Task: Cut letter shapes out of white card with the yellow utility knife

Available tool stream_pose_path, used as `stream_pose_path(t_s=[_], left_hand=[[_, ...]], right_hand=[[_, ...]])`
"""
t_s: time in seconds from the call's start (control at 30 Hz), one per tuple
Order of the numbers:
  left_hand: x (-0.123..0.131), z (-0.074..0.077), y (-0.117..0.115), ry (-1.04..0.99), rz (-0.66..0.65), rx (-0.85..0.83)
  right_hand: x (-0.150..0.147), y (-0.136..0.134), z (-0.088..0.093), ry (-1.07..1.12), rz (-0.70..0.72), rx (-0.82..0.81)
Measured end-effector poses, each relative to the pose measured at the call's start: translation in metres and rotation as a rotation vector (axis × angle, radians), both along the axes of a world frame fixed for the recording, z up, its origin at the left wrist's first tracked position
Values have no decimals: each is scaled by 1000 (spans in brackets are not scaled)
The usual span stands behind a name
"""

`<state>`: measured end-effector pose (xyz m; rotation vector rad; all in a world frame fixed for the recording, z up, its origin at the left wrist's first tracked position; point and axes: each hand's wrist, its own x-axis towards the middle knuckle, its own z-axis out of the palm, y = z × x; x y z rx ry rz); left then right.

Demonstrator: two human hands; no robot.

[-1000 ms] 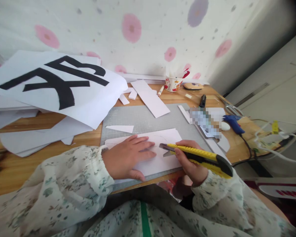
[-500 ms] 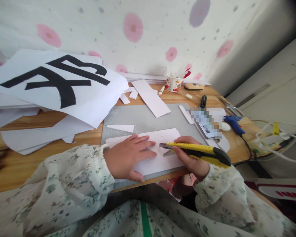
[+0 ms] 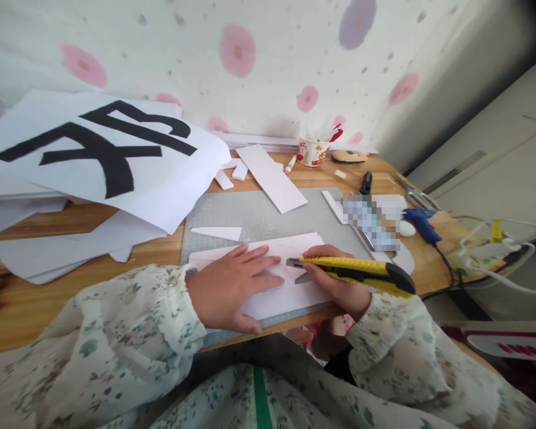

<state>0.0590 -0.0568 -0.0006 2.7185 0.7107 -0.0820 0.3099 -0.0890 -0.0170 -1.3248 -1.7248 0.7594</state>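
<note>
A white sheet of board (image 3: 295, 247) lies on a grey cutting mat (image 3: 259, 214) at the near edge of a wooden desk (image 3: 53, 298). My left hand (image 3: 230, 286) lies flat on the sheet with its fingers stretched out, holding it down. My right hand (image 3: 335, 286) is wrapped round a yellow and black utility knife (image 3: 355, 271). The knife's blade tip rests on the sheet just right of my left fingertips. A thin pencil curve shows on the sheet above the blade.
Large paper with a black brush character (image 3: 102, 143) overlaps the mat's left corner. White offcuts (image 3: 270, 176) lie at the back. A cup of pens (image 3: 313, 150), scissors (image 3: 413, 193), a blue glue gun (image 3: 422, 221) and white cables (image 3: 495, 250) crowd the right side.
My right hand has drawn the knife slightly left and up along the sheet, and the handle now lies flatter. My left hand has stayed pressed in place.
</note>
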Motion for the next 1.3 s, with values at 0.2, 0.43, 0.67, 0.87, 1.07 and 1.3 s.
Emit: stream_pose_path(t_s=[0.2,0.43,0.67,0.87,1.07,1.3], left_hand=[[0,0,-1,2,2,14],[2,-2,0,-12,17,28],[1,-3,-1,-16,24,37],[2,-5,0,-30,30,52],[5,-5,-4,-16,44,85],[13,-5,-13,-11,103,156]], right_hand=[[3,2,-2,-38,16,15],[3,0,0,-112,11,139],[-2,-7,1,-241,-53,257],[-6,-17,0,-234,-114,246],[-14,-27,-2,-248,-200,284],[-25,-37,-2,-279,-282,350]])
